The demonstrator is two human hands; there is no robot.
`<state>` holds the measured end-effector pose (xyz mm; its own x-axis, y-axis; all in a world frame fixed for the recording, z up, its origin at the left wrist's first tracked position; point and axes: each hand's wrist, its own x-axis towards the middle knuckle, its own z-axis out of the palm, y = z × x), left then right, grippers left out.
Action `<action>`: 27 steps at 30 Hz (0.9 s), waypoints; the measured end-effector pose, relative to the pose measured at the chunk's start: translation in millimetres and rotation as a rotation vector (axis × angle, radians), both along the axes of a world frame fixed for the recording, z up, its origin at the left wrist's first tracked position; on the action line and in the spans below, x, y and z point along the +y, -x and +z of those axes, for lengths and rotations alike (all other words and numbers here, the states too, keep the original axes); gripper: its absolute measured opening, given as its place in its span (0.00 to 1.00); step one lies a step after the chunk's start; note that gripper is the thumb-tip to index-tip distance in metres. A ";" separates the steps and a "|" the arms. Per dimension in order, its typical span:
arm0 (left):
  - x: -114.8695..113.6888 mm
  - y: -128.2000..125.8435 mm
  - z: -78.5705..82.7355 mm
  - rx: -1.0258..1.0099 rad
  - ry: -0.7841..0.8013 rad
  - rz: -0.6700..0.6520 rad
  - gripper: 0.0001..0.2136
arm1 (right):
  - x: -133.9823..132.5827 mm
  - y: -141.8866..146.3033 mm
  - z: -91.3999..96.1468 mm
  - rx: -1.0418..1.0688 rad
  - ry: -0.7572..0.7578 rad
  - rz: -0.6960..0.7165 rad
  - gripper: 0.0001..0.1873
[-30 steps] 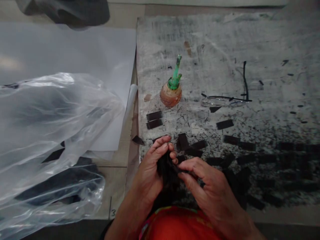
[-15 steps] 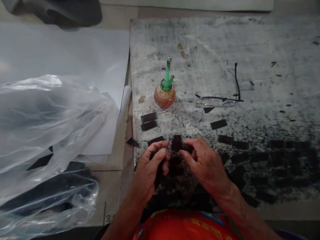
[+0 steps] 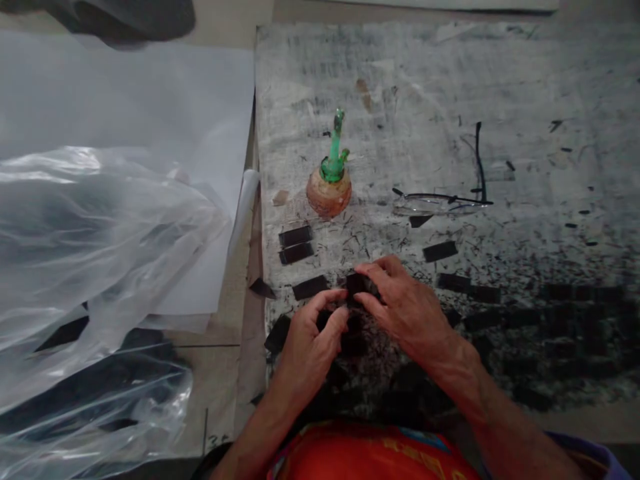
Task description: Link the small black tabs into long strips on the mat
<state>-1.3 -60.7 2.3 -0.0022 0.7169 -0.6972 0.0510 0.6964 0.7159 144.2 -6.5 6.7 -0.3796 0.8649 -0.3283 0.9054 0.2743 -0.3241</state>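
In the head view a small black rectangular piece lies between the fingers of my right hand. Its thumb and forefinger grip the piece from the right side. My left hand is curled at the lower left of that piece, thumb and forefinger close together. What those fingertips pinch, if anything, is too dark to make out. Another black piece lies flat just beyond my left hand. More dark pieces and scraps lie under and between my wrists, blurred by shadow.
An orange-brown round bottle with a green spout stands beyond my hands. Eyeglasses lie to its right. Two black pieces sit side by side at left. Clear plastic sheeting covers the left side. Several dark pieces spread rightward.
My right hand has shifted left and its fingers have closed around the black piece. My left hand has moved slightly right and nearer to it. The view has shifted a little.
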 end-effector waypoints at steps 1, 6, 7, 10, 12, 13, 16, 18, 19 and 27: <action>0.0 0.0 -0.8 -0.001 0.003 -0.005 0.12 | 1.0 -1.1 -1.3 0.036 0.004 -0.014 0.15; 0.2 1.2 -3.7 -0.006 0.023 -0.022 0.13 | 8.4 -7.6 -5.0 0.295 0.093 -0.108 0.02; 0.1 1.5 -3.9 -0.004 0.028 -0.024 0.13 | 9.5 -9.2 -4.3 0.345 0.125 -0.125 0.02; -0.4 2.1 -4.6 0.008 0.035 -0.024 0.13 | 10.4 -15.9 -0.3 0.496 0.236 -0.189 0.03; -0.5 1.9 -5.3 0.010 0.039 -0.017 0.13 | 10.0 -22.6 1.2 0.612 0.303 -0.309 0.03; -0.5 1.7 -5.7 0.007 0.040 -0.012 0.13 | 10.2 -26.5 1.1 0.664 0.309 -0.395 0.03; -0.1 1.6 -5.6 -0.019 0.043 0.011 0.12 | 13.3 -38.2 -1.6 0.724 0.204 -0.591 0.06; 0.7 2.2 -4.1 -0.052 0.047 0.034 0.12 | 16.4 -44.0 -1.8 0.624 0.079 -0.544 0.10; 1.2 2.6 -2.9 -0.075 0.051 0.049 0.12 | 17.2 -45.9 -0.5 0.545 -0.001 -0.484 0.12; 6.6 4.4 2.9 -0.438 0.133 0.297 0.10 | -19.6 -27.9 20.7 0.449 0.094 -0.257 0.03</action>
